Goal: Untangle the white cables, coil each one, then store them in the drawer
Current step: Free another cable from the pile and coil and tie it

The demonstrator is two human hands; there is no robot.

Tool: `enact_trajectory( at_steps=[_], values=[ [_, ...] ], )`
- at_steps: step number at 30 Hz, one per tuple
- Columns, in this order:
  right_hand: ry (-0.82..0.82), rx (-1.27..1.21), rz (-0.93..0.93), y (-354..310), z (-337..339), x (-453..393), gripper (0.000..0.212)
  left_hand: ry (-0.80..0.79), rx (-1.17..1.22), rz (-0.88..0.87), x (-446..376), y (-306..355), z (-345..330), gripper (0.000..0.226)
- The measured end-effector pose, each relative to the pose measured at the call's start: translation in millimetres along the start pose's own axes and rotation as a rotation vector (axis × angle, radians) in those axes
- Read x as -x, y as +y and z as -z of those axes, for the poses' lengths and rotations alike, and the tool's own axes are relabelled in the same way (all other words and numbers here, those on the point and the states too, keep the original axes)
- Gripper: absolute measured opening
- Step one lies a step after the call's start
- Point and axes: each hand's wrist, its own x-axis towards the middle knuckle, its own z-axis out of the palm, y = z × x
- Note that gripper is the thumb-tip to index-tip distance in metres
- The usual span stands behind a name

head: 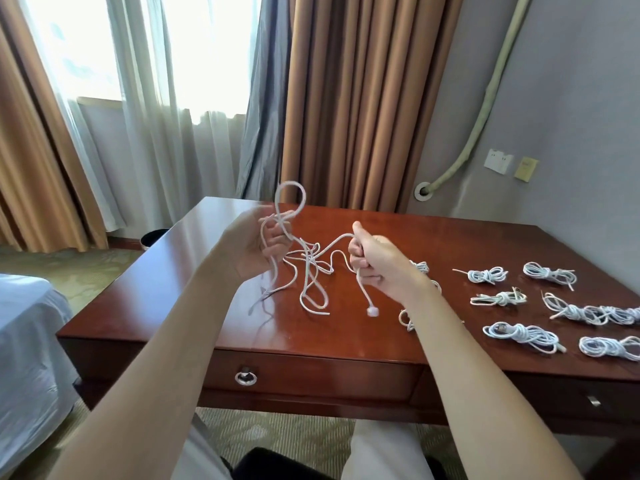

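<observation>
White tangled cable (308,261) is held up over the left half of the wooden tabletop (450,244), its loose loops and plug end (372,312) hanging down toward the surface. Left hand (254,245) has fingers curled round a raised loop of it; right hand (375,263) is fisted round another strand, thumb up; the two hands are apart with the knot between them. Coiled cables (521,336) sit in bundles on the right side of the tabletop; drawer (311,377) in the front, with its ring pull (246,377), is closed.
</observation>
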Motion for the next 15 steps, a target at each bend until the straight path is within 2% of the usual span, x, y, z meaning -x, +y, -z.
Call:
enact_trajectory(
  at_steps=[3,7,11,15],
  values=[
    [-0.195,-0.168,0.089,-27,3,31,0.048,0.022,-0.133,0.018,9,-12,4,0.020],
    [-0.290,-0.058,0.225,-45,2,61,0.040,0.047,-0.290,0.002,23,-21,1,0.039],
    [-0.214,0.097,0.318,-44,1,78,0.043,0.238,-0.398,-0.041,28,-29,-3,0.061],
    [-0.056,0.006,0.375,-48,7,91,0.045,0.408,-0.636,-0.180,33,-48,-1,0.046]
  ],
)
